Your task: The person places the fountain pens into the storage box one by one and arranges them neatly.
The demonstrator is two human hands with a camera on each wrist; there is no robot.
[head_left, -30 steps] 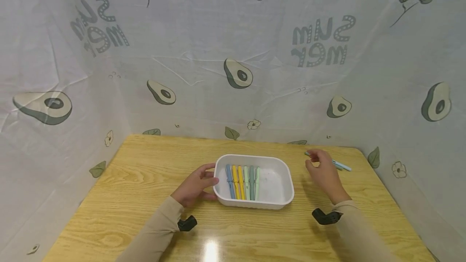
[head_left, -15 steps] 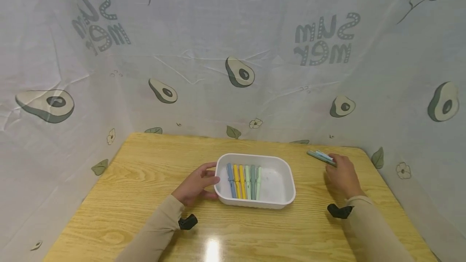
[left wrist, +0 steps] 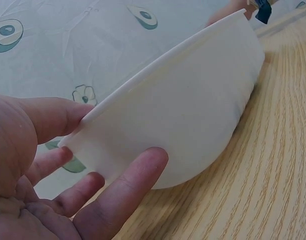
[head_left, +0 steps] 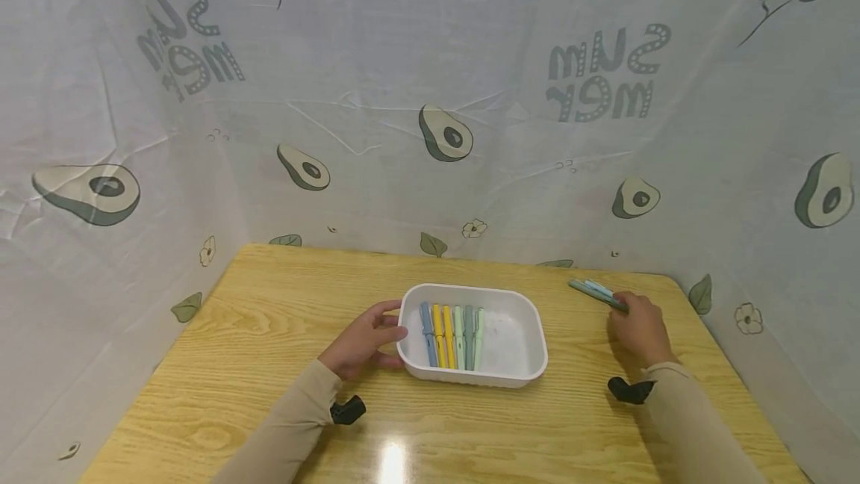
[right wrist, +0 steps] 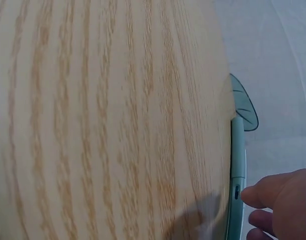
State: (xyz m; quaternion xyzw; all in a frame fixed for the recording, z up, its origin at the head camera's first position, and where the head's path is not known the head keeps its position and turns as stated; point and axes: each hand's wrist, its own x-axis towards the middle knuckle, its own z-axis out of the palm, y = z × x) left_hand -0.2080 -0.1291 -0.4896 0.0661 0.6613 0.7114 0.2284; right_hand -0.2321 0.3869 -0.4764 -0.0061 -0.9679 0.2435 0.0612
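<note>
A white plastic tray [head_left: 504, 376] stands mid-table with a row of pens in its left half: a blue pen [head_left: 428, 334], two yellow ones, and several in light and grey greens. My left hand [head_left: 365, 338] holds the tray's left end, digits at the rim and against the outer wall [left wrist: 183, 110] in the left wrist view. Toward the back right, my right hand [head_left: 643, 327] pinches the near end of a dark green pen [head_left: 594, 293]. In the right wrist view a fingertip touches the pen's barrel [right wrist: 238, 150]. Light blue pens [head_left: 598, 287] lie right beside it, partly hidden.
The wooden table [head_left: 295, 282] ends at a hanging white cloth [head_left: 376, 193] printed with avocados, which encloses the back and both sides. Each wrist wears a black camera mount [head_left: 347, 410]. Light glares off the table's front.
My right hand has gone from above the pens to their right end, and the dark green pen has shifted slightly right and toward me. My left hand keeps its hold on the tray.
</note>
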